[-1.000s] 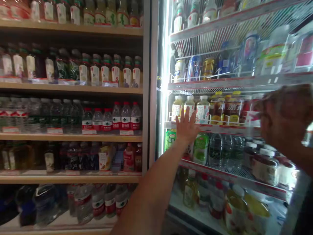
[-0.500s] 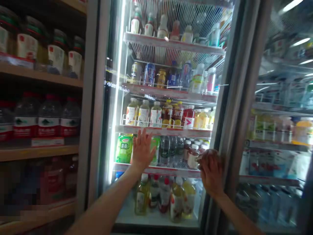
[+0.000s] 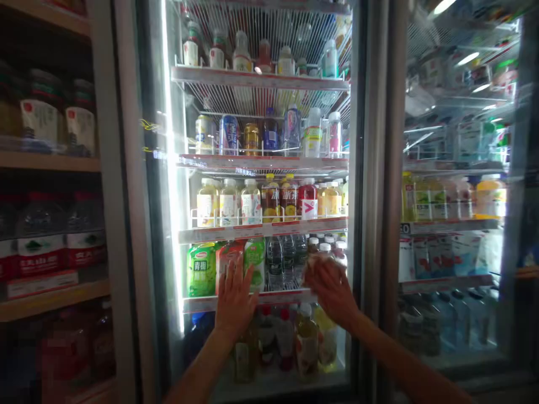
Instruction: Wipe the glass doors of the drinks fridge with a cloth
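A glass cooler door (image 3: pixel 269 373) with light reflections stands before me, with shelves of drinks behind it. My left hand (image 3: pixel 234 306) is raised against the glass with fingers spread, holding nothing. Behind its fingertips show a green carton (image 3: pixel 201 272), a red carton (image 3: pixel 227 252) and a green-and-white one (image 3: pixel 255 258). My right hand (image 3: pixel 332 289) is bent over a crumpled, brownish cloth (image 3: pixel 312 265) at the glass, in front of white-capped bottles (image 3: pixel 325 247). Motion blur and the fingers hide most of the cloth.
Wooden shelves (image 3: pixel 50 161) with bottled drinks stand at the left. A metal door frame (image 3: pixel 377 185) runs upright on the right, with another glass-fronted cooler (image 3: pixel 452 224) beyond it. Inside, cans and bottles line the wire shelves (image 3: pixel 261 163).
My right hand has moved left across the glass, away from the frame, with the cloth. My left hand sits lower on the glass. The view has turned right.
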`<act>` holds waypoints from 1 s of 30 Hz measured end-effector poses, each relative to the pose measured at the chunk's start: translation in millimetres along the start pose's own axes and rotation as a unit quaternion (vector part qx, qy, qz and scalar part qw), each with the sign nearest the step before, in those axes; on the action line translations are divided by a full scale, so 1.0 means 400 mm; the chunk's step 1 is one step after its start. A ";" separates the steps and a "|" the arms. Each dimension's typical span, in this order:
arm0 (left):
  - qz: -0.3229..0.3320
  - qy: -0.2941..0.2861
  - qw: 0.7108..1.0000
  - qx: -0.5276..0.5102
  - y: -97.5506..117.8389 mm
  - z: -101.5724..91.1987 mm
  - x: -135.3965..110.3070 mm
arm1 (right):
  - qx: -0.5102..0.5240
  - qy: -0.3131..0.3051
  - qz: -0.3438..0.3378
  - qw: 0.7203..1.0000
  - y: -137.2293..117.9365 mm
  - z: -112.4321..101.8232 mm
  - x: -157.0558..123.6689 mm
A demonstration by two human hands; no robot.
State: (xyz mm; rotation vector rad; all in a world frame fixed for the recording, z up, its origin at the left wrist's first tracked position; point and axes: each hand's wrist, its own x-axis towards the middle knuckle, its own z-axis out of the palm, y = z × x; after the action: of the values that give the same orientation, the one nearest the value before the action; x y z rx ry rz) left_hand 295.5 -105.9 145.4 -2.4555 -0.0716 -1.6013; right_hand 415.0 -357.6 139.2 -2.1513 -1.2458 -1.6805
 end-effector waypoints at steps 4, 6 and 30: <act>-0.018 -0.016 1.000 -0.011 0.009 -0.001 -0.018 | -0.017 0.055 0.097 0.994 0.007 -0.005 0.114; -0.015 -0.027 0.999 -0.012 0.009 -0.002 -0.033 | 0.013 -0.002 -0.019 1.000 -0.031 0.004 0.094; -0.073 -0.073 0.994 0.025 -0.157 -0.061 -0.104 | 0.090 -0.100 -0.168 0.977 -0.187 0.036 0.196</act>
State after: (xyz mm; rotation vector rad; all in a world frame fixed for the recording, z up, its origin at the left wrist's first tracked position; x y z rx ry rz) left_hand 247.0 -46.6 126.3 -2.5770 -0.3161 -1.4522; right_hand 378.0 -260.5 174.1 -2.1341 -1.8305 -1.4096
